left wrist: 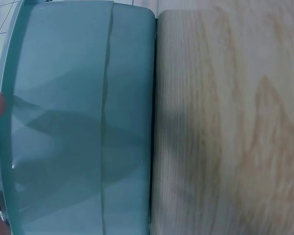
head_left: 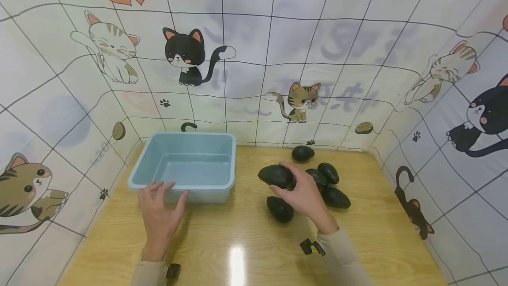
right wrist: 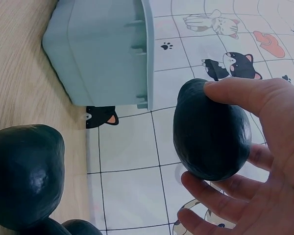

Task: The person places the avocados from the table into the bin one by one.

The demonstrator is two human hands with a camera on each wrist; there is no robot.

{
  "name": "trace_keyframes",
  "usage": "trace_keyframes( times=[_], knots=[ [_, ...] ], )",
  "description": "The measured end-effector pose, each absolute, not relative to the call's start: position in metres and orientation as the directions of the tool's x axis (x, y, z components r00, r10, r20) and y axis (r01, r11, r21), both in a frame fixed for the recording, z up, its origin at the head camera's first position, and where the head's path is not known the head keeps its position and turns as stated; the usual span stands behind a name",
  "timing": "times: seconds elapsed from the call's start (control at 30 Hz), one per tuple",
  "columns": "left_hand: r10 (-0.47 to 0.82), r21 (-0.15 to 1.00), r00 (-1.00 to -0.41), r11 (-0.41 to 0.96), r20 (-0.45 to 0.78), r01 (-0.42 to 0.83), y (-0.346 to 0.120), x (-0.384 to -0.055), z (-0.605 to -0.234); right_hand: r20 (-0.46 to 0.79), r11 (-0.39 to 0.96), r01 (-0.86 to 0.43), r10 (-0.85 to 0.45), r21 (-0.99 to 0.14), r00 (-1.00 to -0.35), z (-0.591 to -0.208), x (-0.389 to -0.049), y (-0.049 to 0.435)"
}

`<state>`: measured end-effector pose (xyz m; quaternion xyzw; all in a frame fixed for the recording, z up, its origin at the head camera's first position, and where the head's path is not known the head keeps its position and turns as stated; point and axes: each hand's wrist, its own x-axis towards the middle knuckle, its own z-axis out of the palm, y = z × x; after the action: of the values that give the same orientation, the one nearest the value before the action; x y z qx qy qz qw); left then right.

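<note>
My right hand (head_left: 303, 191) pinches a dark green avocado (head_left: 276, 176) between thumb and fingers, above the wooden table. In the right wrist view the same avocado (right wrist: 211, 132) shows its smooth, rounded side, thumb at its top end. Loose avocados surround that hand: one (head_left: 280, 209) lies just in front of it, another (head_left: 303, 153) sits at the back, and several are bunched to its right, such as this avocado (head_left: 335, 197). With fingers spread and relaxed, my left hand (head_left: 160, 220) rests at the front rim of a pale blue plastic bin (head_left: 216, 186), whose inside is bare.
A light wood table (head_left: 246, 233) carries everything. Behind and along both sides hangs white cloth (head_left: 254, 78) with a grid and cartoon cats. The bin stands at the back left, close to the cloth.
</note>
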<state>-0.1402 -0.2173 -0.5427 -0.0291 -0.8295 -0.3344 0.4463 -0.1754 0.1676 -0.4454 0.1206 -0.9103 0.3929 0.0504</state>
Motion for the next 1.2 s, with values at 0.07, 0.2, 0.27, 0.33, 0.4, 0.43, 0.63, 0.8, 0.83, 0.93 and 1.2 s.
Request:
trace_keyframes(
  times=[0.07, 0.2, 0.27, 0.33, 0.4, 0.43, 0.63, 0.8, 0.83, 0.93, 1.2],
  knots=[
    [-0.250, 0.529, -0.603, 0.776, 0.758, 0.344, -0.218, -0.140, -0.543, 0.188, 0.663, -0.263, -0.183, -0.701, -0.965, -0.445, -0.175, 0.166],
    [-0.252, 0.533, -0.607, 0.775, 0.754, 0.340, -0.219, -0.140, -0.544, 0.194, 0.664, -0.270, -0.188, -0.697, -0.963, -0.445, -0.176, 0.162],
    [-0.253, 0.532, -0.600, 0.773, 0.759, 0.346, -0.219, -0.141, -0.544, 0.197, 0.662, -0.275, -0.191, -0.698, -0.961, -0.445, -0.176, 0.161],
    [-0.255, 0.529, -0.588, 0.771, 0.767, 0.354, -0.219, -0.142, -0.545, 0.198, 0.659, -0.276, -0.193, -0.700, -0.961, -0.445, -0.177, 0.160],
    [-0.249, 0.525, -0.596, 0.777, 0.764, 0.348, -0.219, -0.141, -0.545, 0.199, 0.658, -0.281, -0.198, -0.699, -0.960, -0.444, -0.177, 0.159],
    [-0.245, 0.522, -0.600, 0.781, 0.762, 0.343, -0.220, -0.141, -0.545, 0.203, 0.660, -0.285, -0.200, -0.695, -0.959, -0.444, -0.177, 0.159],
    [-0.234, 0.511, -0.596, 0.785, 0.768, 0.349, -0.219, -0.141, -0.546, 0.227, 0.680, -0.298, -0.194, -0.670, -0.954, -0.442, -0.178, 0.158],
    [-0.241, 0.521, -0.602, 0.780, 0.761, 0.347, -0.219, -0.140, -0.545, 0.223, 0.676, -0.297, -0.198, -0.674, -0.955, -0.441, -0.178, 0.156],
    [-0.239, 0.521, -0.607, 0.782, 0.758, 0.343, -0.219, -0.140, -0.545, 0.221, 0.674, -0.297, -0.198, -0.677, -0.955, -0.441, -0.178, 0.156],
    [-0.234, 0.518, -0.613, 0.786, 0.755, 0.338, -0.220, -0.139, -0.545, 0.224, 0.670, -0.300, -0.201, -0.679, -0.954, -0.441, -0.178, 0.154],
    [-0.237, 0.510, -0.580, 0.777, 0.780, 0.369, -0.220, -0.141, -0.545, 0.246, 0.670, -0.320, -0.206, -0.670, -0.947, -0.437, -0.179, 0.149]
  ],
)
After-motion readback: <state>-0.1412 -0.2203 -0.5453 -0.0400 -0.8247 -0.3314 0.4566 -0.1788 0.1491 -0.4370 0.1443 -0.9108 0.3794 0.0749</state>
